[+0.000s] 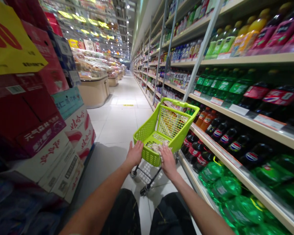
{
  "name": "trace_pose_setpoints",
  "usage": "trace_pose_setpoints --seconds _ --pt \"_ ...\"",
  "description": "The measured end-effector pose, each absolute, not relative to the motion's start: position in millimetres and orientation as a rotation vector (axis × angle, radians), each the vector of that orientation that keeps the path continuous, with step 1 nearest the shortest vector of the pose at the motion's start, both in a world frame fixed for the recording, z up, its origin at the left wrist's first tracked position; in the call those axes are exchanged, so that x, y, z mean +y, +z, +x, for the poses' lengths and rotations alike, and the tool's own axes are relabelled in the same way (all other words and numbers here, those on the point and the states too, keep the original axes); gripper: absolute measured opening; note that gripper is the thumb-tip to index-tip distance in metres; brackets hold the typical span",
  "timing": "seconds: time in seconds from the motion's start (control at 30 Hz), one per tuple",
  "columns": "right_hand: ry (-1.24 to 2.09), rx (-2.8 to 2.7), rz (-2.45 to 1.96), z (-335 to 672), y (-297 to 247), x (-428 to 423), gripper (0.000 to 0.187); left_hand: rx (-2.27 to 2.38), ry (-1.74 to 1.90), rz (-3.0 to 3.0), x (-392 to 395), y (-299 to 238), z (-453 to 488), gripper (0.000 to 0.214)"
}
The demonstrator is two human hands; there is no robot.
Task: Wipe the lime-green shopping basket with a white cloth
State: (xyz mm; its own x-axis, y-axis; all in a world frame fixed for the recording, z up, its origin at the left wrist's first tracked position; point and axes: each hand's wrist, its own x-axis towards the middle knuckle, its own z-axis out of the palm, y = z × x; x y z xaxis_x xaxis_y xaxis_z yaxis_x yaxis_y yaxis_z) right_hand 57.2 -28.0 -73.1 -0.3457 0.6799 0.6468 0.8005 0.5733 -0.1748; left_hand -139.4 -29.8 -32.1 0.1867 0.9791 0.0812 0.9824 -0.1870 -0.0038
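My left hand (pixel 135 153) rests on the near edge of the green cart (pixel 150 157), fingers a bit bent. My right hand (pixel 168 159) is half closed over a crumpled pale cloth (pixel 157 148) there. I should hold the cart still and press the cloth flat. The cart stands on pale floor tiles (pixel 117 116) by drink shelves (pixel 247 60).

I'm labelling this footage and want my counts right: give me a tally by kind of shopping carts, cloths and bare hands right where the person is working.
Green shopping cart: 1
Pale crumpled cloth: 1
Bare hands, left hand and right hand: 2
Total: 4
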Motion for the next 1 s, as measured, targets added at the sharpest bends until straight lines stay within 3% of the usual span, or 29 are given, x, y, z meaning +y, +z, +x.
trace_pose_setpoints --seconds 0.3,0.5,1.0 --pt "-0.302 -2.046 -1.258 60.5 -81.6 -50.2 0.056 -1.825 -0.218 -2.460 -35.7 -25.9 -131.2 0.047" --pt "-0.357 -1.958 -1.305 57.3 -88.4 -48.9 0.052 -1.926 -0.154 -2.446 -37.2 -32.6 -123.5 0.060" --pt "-0.178 -1.902 -1.278 65.7 -75.5 -39.0 0.048 -1.737 -0.210 -2.580 -41.4 -30.1 -115.9 0.056"
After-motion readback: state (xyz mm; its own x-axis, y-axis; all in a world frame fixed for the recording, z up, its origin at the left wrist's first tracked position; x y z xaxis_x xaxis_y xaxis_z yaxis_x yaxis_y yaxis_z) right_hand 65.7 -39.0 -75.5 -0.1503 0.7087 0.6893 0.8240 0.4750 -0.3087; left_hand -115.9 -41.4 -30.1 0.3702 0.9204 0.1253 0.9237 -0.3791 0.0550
